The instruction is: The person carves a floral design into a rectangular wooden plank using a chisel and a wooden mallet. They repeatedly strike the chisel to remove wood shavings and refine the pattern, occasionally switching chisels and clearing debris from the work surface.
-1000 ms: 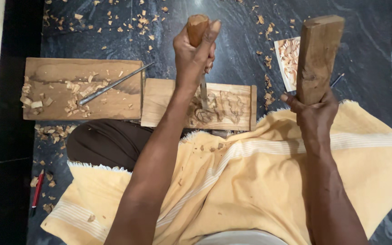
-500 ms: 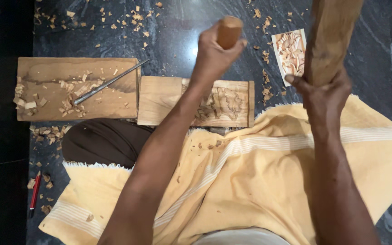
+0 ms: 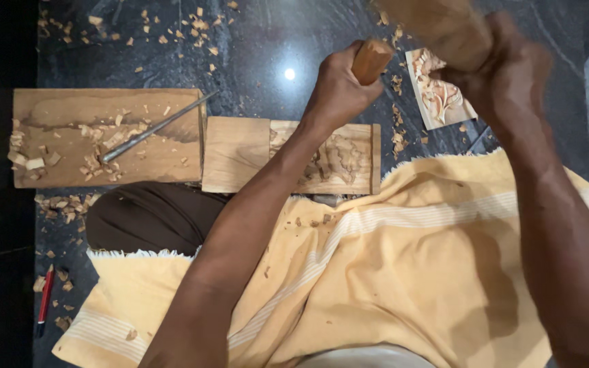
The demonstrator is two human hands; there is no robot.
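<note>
Mostly yellow cloth point(image 3: 403, 272) fills the lower frame, draped over the person's lap, pale stripes, wood bits on it. Dark polished stone floor point(image 3: 260, 41) above and around, scattered with wood chips point(image 3: 192, 24). Long plank point(image 3: 103, 136) at left, lying flat, heaped with shavings; a thin metal rod tool point(image 3: 155, 128) lies slanted across it, tip end poking past the plank's right edge. Just beside it, touching or nearly so, the carving board point(image 3: 288, 157), flat, plain on its left half, relief cut into the right half, near edge tucked at the cloth. Dark brown bundle point(image 3: 151, 218) below the plank, partly under the cloth.

Right hand point(image 3: 506, 65) up high at top right, wrapped tight round a thick wooden mallet point(image 3: 438, 27), blurred, mallet head cut off by frame top. Left hand point(image 3: 339, 85) fisted round a chisel handle point(image 3: 371, 60), wooden butt sticking up, over the carving board's right half; blade hidden behind hand. Small finished carved panel point(image 3: 438, 92) on the floor behind the mallet, partly covered. Red pencil point(image 3: 45, 300) on the floor far lower left, well apart.
</note>
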